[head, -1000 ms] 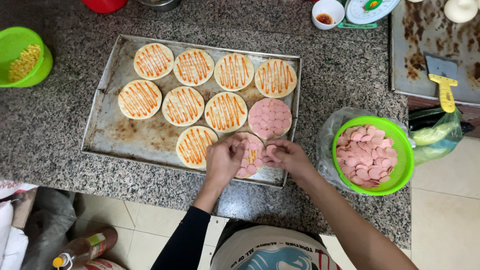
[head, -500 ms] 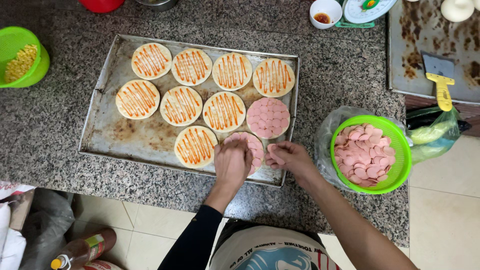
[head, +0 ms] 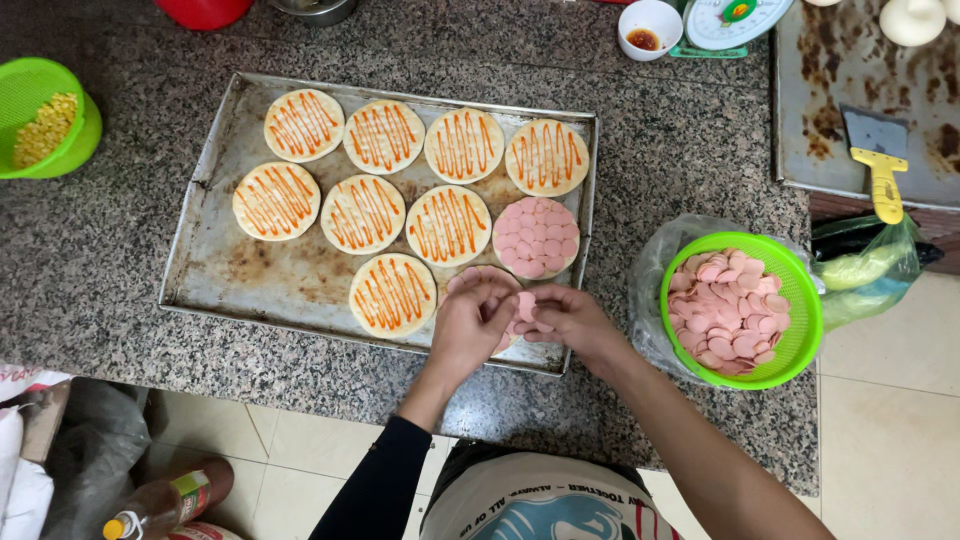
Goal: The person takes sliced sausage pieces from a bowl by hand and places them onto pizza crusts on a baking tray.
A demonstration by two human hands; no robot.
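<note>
so, both hands over dough round at tray (head: 200, 260) front edge. left hand (head: 478, 325) and right hand (head: 565, 320) fingertips pinched together on thin pink sausage slices (head: 524, 308). slices look light, floppy, slick; best pinched at edges. green basket (head: 800, 310) holds more.

Speckled grey granite counter (head: 100, 250), pale beige tiled floor (head: 880, 420) below, even soft light, no strong shadows

Scuffed matt metal tray (head: 215, 260); speckled polished stone counter (head: 100, 250); green plastic basket (head: 800, 330).
</note>
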